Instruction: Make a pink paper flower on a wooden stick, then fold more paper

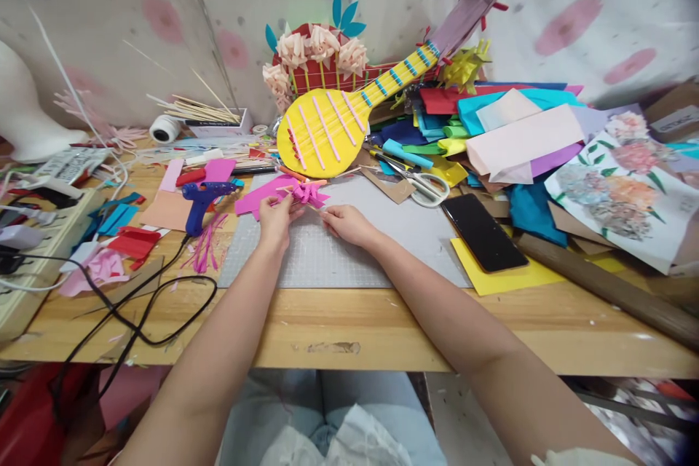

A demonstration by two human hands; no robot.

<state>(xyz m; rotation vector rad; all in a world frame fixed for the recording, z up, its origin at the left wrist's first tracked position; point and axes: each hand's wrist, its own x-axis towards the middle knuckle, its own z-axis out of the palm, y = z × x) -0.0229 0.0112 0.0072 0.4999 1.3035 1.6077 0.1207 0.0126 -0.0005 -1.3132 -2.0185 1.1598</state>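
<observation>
My left hand [276, 218] pinches a small pink paper flower with fringed petals [307, 194] above the grey cutting mat [349, 255]. The fingers of my right hand [346, 222] are closed on a thin stick that runs into the flower from the right. Both hands meet over the far half of the mat. A magenta paper sheet [261, 198] lies just behind my left hand.
A blue glue gun [201, 202] with a black cord lies left of the mat. Scissors [424, 186], a black phone [483, 231] on yellow paper, a yellow paper guitar [333, 124], stacked coloured paper [491, 131] and a brown roll [611, 287] crowd the right and back.
</observation>
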